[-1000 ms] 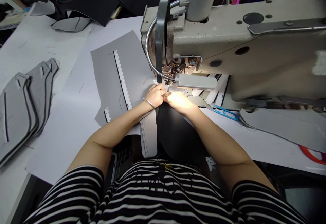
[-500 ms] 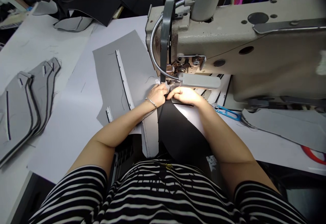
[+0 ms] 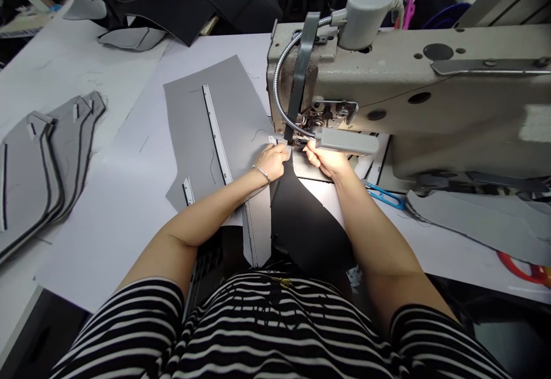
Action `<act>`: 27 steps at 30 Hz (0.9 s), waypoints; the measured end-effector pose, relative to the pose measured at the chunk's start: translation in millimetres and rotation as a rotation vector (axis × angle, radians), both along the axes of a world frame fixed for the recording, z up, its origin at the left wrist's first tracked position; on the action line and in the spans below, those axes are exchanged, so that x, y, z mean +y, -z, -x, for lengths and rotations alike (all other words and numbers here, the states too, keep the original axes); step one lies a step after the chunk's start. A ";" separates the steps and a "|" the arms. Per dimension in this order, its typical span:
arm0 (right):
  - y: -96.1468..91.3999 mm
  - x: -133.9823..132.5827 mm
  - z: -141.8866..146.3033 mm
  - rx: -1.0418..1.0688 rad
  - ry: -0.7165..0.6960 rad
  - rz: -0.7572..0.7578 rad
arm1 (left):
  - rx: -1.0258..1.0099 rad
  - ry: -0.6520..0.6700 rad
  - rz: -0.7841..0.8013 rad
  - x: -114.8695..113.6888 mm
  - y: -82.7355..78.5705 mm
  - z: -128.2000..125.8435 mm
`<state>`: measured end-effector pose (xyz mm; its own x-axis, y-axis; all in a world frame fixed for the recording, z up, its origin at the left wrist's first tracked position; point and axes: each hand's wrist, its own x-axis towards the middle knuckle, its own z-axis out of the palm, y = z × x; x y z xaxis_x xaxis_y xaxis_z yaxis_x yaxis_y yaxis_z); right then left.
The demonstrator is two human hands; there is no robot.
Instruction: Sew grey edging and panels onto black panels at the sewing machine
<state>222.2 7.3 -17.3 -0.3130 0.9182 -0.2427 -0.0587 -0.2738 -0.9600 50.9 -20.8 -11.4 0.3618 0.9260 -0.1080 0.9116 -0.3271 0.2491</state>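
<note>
At the needle end of a sewing machine (image 3: 413, 74), my left hand (image 3: 274, 161) is closed on the top of a narrow light grey fabric panel (image 3: 257, 224), which hangs over the table's front edge. A black fabric piece (image 3: 301, 212) joins it there and spreads down toward my lap. My right hand (image 3: 325, 159) is off the fabric, just right of the needle area and beside the grey lamp head (image 3: 346, 140). Its fingers are curled together; what is between them, if anything, I cannot make out. The needle itself is hidden.
A large grey panel (image 3: 232, 103) with white strips lies left of the machine. Stacked grey pieces (image 3: 30, 166) are at far left. Blue thread snips (image 3: 385, 195), more grey pieces (image 3: 473, 224) and red-handled scissors (image 3: 520, 267) lie right. Dark material (image 3: 172, 6) is heaped behind.
My right hand has left the fabric and moved up and right toward the lamp, its fingers curling in. My left hand stays at the fabric. The whole view has shifted slightly.
</note>
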 end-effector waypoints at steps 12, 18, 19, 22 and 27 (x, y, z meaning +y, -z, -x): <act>5.5 6.0 -6.3 0.074 -0.097 -0.017 | -0.007 0.005 0.001 -6.5 5.3 2.6; 1.1 0.5 -8.4 -0.244 -0.183 -0.148 | -0.069 0.005 0.009 -5.5 5.1 3.8; -1.1 -3.6 -9.0 -0.389 -0.230 -0.234 | -0.094 -0.002 0.021 -5.6 4.6 4.3; -7.2 -20.3 -11.8 -0.857 -0.378 -0.622 | -0.160 -0.052 0.058 -5.5 3.3 6.3; -0.8 -39.1 -19.1 -0.935 -0.593 -1.225 | -0.202 -0.054 0.081 -3.5 3.7 9.6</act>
<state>241.4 -31.9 -16.6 -0.8394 0.5070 0.1960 0.4574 0.8537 -0.2490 41.3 -24.3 -15.2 0.3342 0.9357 -0.1132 0.8559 -0.2510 0.4522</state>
